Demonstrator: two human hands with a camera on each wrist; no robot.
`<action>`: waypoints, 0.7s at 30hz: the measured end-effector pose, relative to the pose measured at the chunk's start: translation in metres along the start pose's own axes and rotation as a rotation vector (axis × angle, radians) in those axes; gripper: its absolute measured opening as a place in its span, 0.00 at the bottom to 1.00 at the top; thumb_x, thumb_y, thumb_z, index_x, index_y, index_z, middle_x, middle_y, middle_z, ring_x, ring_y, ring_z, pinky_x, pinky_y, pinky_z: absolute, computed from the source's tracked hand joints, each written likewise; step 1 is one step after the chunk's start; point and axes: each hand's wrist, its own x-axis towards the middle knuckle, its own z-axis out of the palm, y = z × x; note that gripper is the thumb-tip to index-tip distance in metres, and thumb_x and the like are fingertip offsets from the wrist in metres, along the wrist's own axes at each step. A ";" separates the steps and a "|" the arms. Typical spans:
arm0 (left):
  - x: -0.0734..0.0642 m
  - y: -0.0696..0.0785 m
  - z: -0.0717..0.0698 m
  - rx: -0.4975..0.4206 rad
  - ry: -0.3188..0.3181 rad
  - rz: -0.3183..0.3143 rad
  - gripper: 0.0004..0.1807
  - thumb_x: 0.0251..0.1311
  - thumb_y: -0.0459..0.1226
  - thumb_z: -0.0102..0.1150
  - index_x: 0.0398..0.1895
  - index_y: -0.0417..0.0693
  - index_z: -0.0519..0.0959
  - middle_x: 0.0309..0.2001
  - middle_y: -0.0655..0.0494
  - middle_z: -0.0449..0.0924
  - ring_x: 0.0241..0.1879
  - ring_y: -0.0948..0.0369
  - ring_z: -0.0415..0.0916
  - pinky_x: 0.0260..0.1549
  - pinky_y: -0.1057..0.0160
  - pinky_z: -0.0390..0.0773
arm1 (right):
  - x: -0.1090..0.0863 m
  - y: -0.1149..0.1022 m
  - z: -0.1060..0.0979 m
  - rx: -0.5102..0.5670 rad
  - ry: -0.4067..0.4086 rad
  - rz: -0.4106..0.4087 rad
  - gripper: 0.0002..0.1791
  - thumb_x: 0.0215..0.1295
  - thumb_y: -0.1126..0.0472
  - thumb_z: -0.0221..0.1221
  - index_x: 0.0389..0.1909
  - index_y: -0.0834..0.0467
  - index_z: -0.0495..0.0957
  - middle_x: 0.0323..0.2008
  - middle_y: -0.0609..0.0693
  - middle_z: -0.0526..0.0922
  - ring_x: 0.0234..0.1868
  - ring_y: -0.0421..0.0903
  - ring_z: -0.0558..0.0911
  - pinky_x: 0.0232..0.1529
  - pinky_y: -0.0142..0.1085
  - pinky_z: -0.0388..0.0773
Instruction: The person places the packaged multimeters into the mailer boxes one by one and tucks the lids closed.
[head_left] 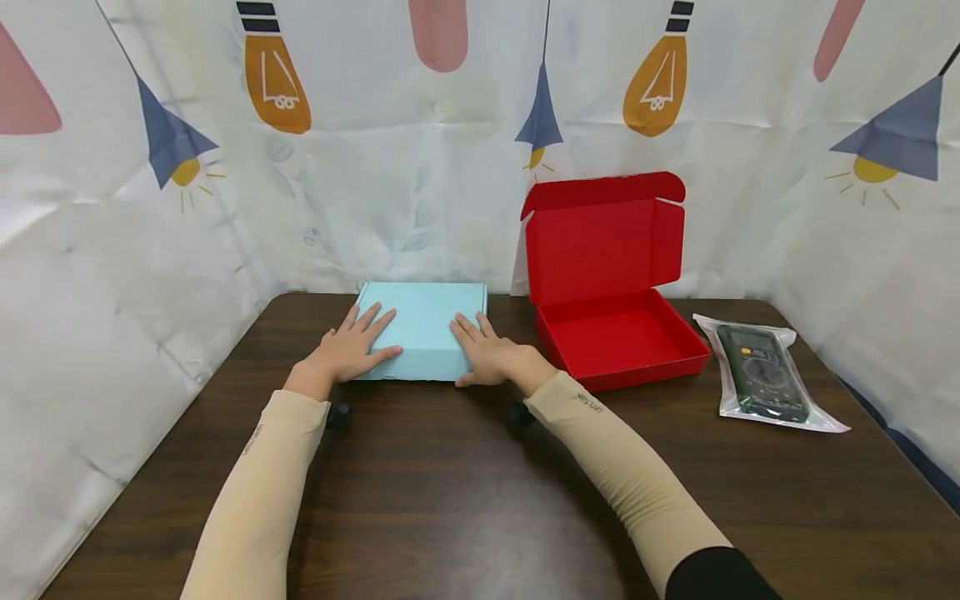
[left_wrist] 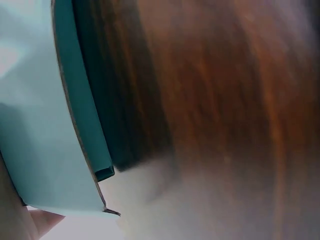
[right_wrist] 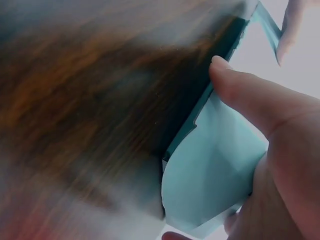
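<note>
A light-blue cardboard box [head_left: 431, 312] lies at the far side of the table, its lid down. Along its front, the lid's flap [left_wrist: 45, 125] stands out past the darker front wall [left_wrist: 82, 100] in the left wrist view. My left hand [head_left: 345, 354] rests on the box's left part, fingers spread and straight. At the right edge, my right hand [head_left: 491, 354] touches the box with extended fingers. In the right wrist view its thumb [right_wrist: 245, 90] lies on the flap's edge, and the other fingers are partly hidden.
To the right stands a red box [head_left: 622, 333] with its lid raised and nothing inside. Beyond it, a dark multimeter [head_left: 765, 371] lies in a clear plastic bag. A patterned white cloth [head_left: 435, 167] hangs behind the brown wooden table [head_left: 427, 500].
</note>
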 end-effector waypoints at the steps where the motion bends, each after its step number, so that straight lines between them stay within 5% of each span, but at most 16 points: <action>1: 0.000 0.000 0.000 -0.002 -0.001 0.000 0.45 0.75 0.63 0.41 0.84 0.49 0.45 0.82 0.41 0.34 0.79 0.36 0.27 0.65 0.22 0.47 | 0.000 0.000 0.000 0.000 -0.004 0.003 0.59 0.70 0.43 0.63 0.83 0.53 0.30 0.83 0.47 0.27 0.81 0.55 0.28 0.70 0.55 0.65; 16: 0.002 0.001 -0.001 -0.073 -0.014 -0.030 0.46 0.74 0.64 0.41 0.85 0.52 0.43 0.83 0.44 0.31 0.79 0.39 0.23 0.61 0.20 0.48 | -0.003 0.000 -0.005 0.035 -0.018 -0.014 0.59 0.69 0.43 0.64 0.83 0.55 0.31 0.83 0.49 0.28 0.81 0.55 0.28 0.71 0.59 0.61; 21: 0.000 -0.001 -0.003 -0.081 -0.016 -0.027 0.46 0.75 0.64 0.42 0.85 0.52 0.43 0.83 0.43 0.31 0.79 0.39 0.22 0.61 0.19 0.48 | -0.010 0.003 -0.009 0.046 -0.012 -0.061 0.55 0.72 0.45 0.61 0.83 0.57 0.33 0.83 0.50 0.31 0.81 0.55 0.30 0.72 0.51 0.62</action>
